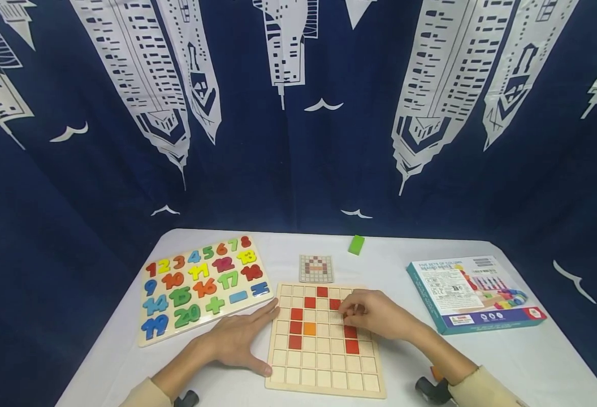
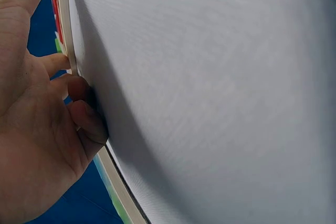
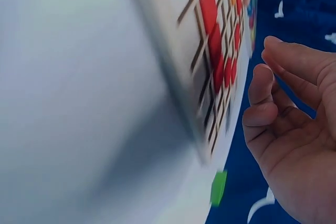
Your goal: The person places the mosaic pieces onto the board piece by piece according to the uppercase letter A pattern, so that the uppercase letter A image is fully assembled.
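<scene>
A square wooden grid board (image 1: 324, 376) lies on the table, with several red tiles (image 1: 295, 342) set in an arch-like pattern and one orange tile (image 1: 309, 328) inside it. My left hand (image 1: 234, 339) rests at the board's left side, thumb and fingers spread and touching its edge. Over the board's right part hovers my right hand (image 1: 380, 316), fingers loosely bent above the right column of red tiles. In the right wrist view, thumb and fingertips (image 3: 261, 80) are slightly apart with nothing seen between them. Behind the board lies a small pattern card (image 1: 316, 268).
A number puzzle board (image 1: 209, 322) with colourful numerals lies at the left, close to my left hand. At the right is a boxed bead set (image 1: 474, 294). A green block (image 1: 357, 245) sits near the back edge. An orange piece (image 1: 436, 373) shows partly behind my right forearm.
</scene>
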The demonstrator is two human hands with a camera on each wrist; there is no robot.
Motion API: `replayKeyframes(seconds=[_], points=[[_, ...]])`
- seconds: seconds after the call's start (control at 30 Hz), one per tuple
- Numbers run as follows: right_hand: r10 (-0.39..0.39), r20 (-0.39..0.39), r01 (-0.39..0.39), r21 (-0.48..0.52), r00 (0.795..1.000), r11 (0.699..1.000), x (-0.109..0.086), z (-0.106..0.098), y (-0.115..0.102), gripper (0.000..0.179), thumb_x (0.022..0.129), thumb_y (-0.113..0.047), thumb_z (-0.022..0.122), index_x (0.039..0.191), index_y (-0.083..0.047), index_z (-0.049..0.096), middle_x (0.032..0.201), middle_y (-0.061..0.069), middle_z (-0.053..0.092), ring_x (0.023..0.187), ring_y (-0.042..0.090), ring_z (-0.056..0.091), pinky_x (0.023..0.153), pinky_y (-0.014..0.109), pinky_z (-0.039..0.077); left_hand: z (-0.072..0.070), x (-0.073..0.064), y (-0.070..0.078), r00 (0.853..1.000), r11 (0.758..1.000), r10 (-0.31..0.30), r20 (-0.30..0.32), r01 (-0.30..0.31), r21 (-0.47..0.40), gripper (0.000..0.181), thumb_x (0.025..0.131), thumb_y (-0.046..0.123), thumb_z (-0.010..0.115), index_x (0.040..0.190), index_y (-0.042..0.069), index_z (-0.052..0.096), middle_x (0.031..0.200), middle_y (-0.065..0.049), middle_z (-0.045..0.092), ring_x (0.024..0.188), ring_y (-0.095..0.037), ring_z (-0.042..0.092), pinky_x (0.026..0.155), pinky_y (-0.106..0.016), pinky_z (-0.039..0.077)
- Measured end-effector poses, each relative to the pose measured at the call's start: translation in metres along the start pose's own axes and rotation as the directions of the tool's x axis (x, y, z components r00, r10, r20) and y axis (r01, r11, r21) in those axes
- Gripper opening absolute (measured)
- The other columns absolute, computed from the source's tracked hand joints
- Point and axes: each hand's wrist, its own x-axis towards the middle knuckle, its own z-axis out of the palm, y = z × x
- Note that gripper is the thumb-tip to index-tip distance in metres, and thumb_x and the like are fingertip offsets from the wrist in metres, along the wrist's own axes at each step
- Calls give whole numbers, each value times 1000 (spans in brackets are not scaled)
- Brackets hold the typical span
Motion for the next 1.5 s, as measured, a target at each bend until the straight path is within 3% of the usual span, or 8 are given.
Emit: replayKeyframes(seconds=[0.33,0.47,0.7,0.93,1.3,1.5], points=[[121,-58,-124,-63,991,990,-43,-33,24,20,88,-18,79,107,-16,74,92,-11,64,78,10,55,64,22,47,-1,-1,0,1000,1000,-2,3,2,-13,124,65,89,63,162,26,20,170,9,4,138,-37,47,100,-54,46],[166,-40,-169,-71,985,983,-58,-44,29,23,87,-20,79,109,-15,73,96,-8,65,78,10,53,62,23,46,-2,-1,1,1000,1000,1,3,-1,-10,124,65,89,64,162,26,21,170,8,4,138,-38,47,100,-54,46],[290,-5,-290,-27,957,957,-85,-50,39,28,86,-24,80,111,-16,73,98,-5,67,74,10,54,57,23,46,-3,-1,1,1000,1000,4,2,-4,-7,124,65,89,64,162,25,21,170,7,5,137,-37,47,100,-54,46],[299,52,-299,-7,953,954,-107,-52,52,30,86,-23,79,114,-15,72,92,-5,67,71,7,52,62,22,44,-3,0,0,1000,1000,8,-2,-8,-1,124,65,90,63,162,25,21,170,7,5,137,-37,47,101,-54,46],[253,75,-248,-72,965,966,-115,-49,63,34,81,-14,82,113,-18,72,97,-2,60,67,4,47,60,23,39,-4,-1,2,1000,1000,3,7,-3,-12,123,66,88,64,162,27,20,170,8,5,138,-38,47,102,-57,45],[312,55,-302,-143,948,943,-110,-43,64,32,78,-9,83,107,-22,74,94,-8,60,76,6,49,65,22,44,-3,-1,1,1000,1000,4,6,-4,-7,123,65,89,63,162,27,20,170,8,5,139,-39,45,102,-58,44]])
